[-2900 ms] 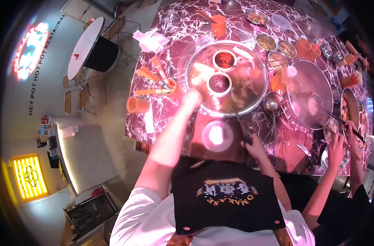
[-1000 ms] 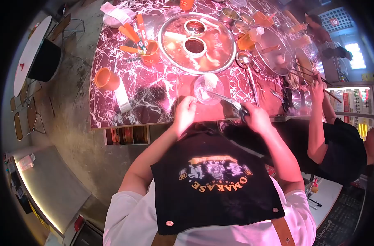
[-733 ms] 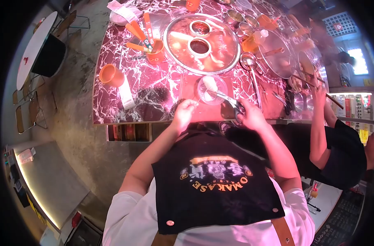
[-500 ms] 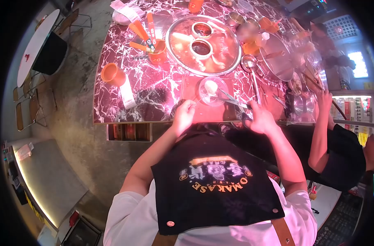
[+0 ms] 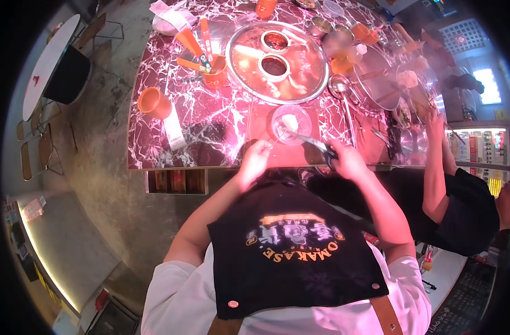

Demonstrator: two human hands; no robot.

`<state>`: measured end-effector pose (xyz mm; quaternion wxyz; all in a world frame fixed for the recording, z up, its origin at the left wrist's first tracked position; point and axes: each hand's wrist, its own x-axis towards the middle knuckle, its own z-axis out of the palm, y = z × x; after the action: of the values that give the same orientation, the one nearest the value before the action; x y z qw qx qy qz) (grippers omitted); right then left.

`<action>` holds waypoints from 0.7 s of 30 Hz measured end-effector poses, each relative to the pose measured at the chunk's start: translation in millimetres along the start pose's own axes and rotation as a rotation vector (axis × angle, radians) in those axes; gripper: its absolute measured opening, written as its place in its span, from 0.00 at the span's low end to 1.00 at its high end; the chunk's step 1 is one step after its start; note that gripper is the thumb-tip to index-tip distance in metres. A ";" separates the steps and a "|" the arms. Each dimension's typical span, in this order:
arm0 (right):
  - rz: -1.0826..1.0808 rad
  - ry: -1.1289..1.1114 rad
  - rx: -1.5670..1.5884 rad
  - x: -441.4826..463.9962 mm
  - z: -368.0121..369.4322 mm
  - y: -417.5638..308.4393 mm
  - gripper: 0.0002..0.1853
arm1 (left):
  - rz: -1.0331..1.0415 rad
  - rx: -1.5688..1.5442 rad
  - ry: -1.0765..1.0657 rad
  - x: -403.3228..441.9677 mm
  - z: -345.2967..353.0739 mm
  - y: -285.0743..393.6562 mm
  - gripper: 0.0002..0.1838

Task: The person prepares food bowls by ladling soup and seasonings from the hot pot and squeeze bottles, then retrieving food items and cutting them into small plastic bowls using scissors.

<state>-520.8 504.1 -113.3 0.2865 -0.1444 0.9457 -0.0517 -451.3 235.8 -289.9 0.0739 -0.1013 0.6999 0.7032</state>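
Over a clear round bowl, a white lump of food sits at the end of a thin skewer. My left hand pinches the skewer's near end, left of the bowl. In my right hand is a pair of scissors, fingers wrapped round the dark handles. The blades reach left across the bowl's rim and end close to the lump. Whether they touch the lump or the skewer I cannot tell.
Beyond the bowl stands a round metal tray with two sauce bowls. Orange cups stand to the left. A ladle and a large pan are to the right, where a co-worker's hand reaches over the table.
The scissor blades, spread before, now look closer together. My right hand has shifted slightly left, my left hand slightly right. At the right, the co-worker's hand has moved and a pale lump now shows beyond it.
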 end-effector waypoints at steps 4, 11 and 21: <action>0.074 0.098 0.021 -49.6 -27.2 -11.4 0.32 | 0.047 0.030 0.038 3.1 -3.5 -12.8 0.08; -0.105 0.330 -0.018 -14.3 21.1 -18.8 0.30 | -0.009 -0.044 -0.029 -2.9 1.7 -6.2 0.07; 0.015 0.134 -0.155 -17.9 -45.3 -34.6 0.36 | 0.323 0.741 0.108 -21.3 -13.3 44.9 0.10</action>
<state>-523.4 477.2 -60.0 0.2111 -0.1551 0.9650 0.0141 -441.2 222.9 -241.1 -0.0429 0.0065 0.9156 0.3997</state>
